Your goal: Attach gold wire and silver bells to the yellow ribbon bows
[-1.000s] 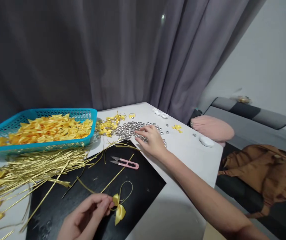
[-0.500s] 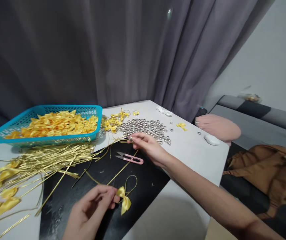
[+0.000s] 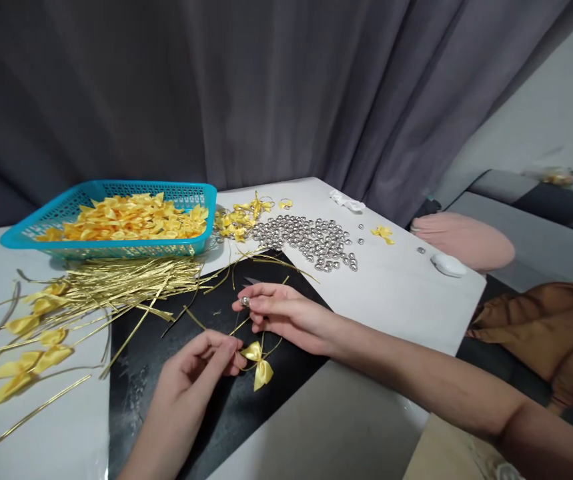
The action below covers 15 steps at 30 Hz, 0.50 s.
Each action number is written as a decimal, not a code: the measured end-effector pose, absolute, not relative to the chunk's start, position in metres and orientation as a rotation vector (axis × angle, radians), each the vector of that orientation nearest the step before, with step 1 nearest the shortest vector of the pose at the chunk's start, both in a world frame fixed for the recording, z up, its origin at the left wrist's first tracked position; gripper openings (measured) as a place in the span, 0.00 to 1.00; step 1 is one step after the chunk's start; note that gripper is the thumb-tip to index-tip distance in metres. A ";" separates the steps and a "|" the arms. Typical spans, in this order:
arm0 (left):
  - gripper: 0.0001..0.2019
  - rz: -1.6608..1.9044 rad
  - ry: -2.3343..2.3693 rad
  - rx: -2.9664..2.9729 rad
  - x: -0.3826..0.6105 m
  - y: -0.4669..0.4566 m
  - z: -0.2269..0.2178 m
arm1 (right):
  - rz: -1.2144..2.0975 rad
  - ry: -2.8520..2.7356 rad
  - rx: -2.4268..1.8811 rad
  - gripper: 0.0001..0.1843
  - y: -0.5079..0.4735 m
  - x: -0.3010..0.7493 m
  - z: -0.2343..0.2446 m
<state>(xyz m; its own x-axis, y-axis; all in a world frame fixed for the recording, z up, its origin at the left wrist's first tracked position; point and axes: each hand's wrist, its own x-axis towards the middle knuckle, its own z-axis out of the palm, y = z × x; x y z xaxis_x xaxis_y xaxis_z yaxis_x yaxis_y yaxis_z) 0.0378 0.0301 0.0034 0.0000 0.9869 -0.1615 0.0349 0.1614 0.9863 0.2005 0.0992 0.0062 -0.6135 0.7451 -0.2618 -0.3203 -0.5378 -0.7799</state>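
My left hand (image 3: 206, 367) is closed in a pinch on the cord of a yellow ribbon bow (image 3: 258, 366), which hangs just right of its fingertips. Between the thumb and fingers of my right hand (image 3: 286, 312) is a small silver bell-like bead (image 3: 245, 302). The right hand hovers above and right of the left one, over a black mat (image 3: 161, 387). Snips (image 3: 251, 281) lie mostly hidden behind the right hand, only their blade tips showing. A pile of silver beads (image 3: 311, 237) lies beyond the right hand.
A blue basket (image 3: 26, 237) of yellow bows stands at the back left. Gold cords (image 3: 131, 280) lie in front of it, with loose yellow bows (image 3: 21, 373) at the left. A white mouse-shaped object (image 3: 448, 265) sits near the right table edge; a brown bag (image 3: 541, 333) is beyond.
My right hand has drawn back from the bead pile toward the left hand, carrying a silver bead, and now covers most of the snips. The view has shifted, moving the scene rightward and up.
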 end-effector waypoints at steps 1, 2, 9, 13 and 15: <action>0.16 1.066 1.310 1.122 0.038 0.030 0.003 | 2.163 -0.940 -0.784 0.11 0.099 0.200 0.007; 0.16 1.056 1.309 1.130 0.037 0.030 0.003 | 2.161 -0.944 -0.784 0.11 0.098 0.200 0.007; 0.15 1.032 1.322 1.153 0.036 0.028 0.005 | 2.163 -0.944 -0.788 0.12 0.095 0.197 0.009; 0.16 1.041 1.328 1.148 0.038 0.029 0.008 | 2.153 -0.986 -0.811 0.14 0.094 0.197 0.009; 0.16 1.046 1.332 1.154 0.038 0.029 0.008 | 2.147 -1.035 -0.822 0.14 0.093 0.197 0.010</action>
<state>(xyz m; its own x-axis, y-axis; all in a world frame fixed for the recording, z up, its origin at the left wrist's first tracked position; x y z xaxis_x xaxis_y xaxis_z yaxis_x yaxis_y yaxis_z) 0.0378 0.0290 0.0083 0.0023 0.9876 -0.1570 0.0814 0.1563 0.9844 0.1966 0.0927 0.0096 -0.6208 0.7378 -0.2650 -0.2521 -0.5079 -0.8237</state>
